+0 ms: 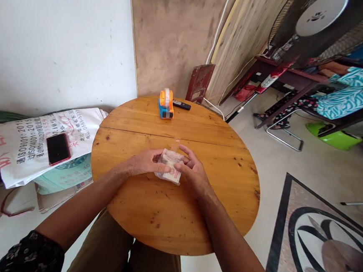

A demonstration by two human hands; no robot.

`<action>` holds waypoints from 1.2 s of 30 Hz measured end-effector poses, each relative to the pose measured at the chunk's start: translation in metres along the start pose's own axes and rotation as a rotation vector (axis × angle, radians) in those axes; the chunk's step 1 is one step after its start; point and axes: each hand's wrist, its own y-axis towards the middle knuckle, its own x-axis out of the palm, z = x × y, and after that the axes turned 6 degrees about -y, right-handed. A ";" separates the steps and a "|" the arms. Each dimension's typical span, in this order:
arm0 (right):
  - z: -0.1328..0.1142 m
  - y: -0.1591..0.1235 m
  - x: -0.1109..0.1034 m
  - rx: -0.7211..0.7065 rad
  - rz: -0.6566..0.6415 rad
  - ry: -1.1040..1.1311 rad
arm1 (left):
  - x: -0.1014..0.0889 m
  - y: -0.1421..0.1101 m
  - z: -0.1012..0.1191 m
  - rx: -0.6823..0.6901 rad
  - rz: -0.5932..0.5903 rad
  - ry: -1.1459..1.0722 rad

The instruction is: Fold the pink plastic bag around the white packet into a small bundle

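A small clear plastic bag [170,168] with pale, partly reddish contents lies near the middle of the round wooden table [175,219]. My left hand [144,162] grips its left side, fingers curled over it. My right hand [191,170] pinches its right edge with thumb and fingers, the other fingers partly spread. A thin clear strip [176,143], maybe tape, sticks up from the bag's top. At the table's far edge stands an orange and blue tape dispenser [166,103], with a black remote-like object [181,105] beside it.
A white printed sack [30,145] lies on the floor to the left with a dark phone [58,148] on it. A red chair [200,82] stands behind the table. A large fan [319,25], a dark bench [286,77] and a person in patterned blue cloth [355,89] are at right.
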 end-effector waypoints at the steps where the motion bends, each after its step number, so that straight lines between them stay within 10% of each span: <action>1: -0.001 0.000 0.002 0.025 0.008 0.012 | 0.001 0.001 0.000 -0.030 -0.011 -0.060; 12: 0.022 0.005 -0.002 -0.253 0.029 -0.428 | 0.001 0.009 -0.015 -0.041 0.014 -0.259; 27: -0.018 0.017 -0.002 -0.056 0.064 -0.153 | 0.000 0.009 -0.012 0.069 -0.084 -0.193; 36: -0.010 0.035 0.010 -0.237 0.236 -0.053 | 0.001 0.010 -0.009 0.006 0.001 -0.200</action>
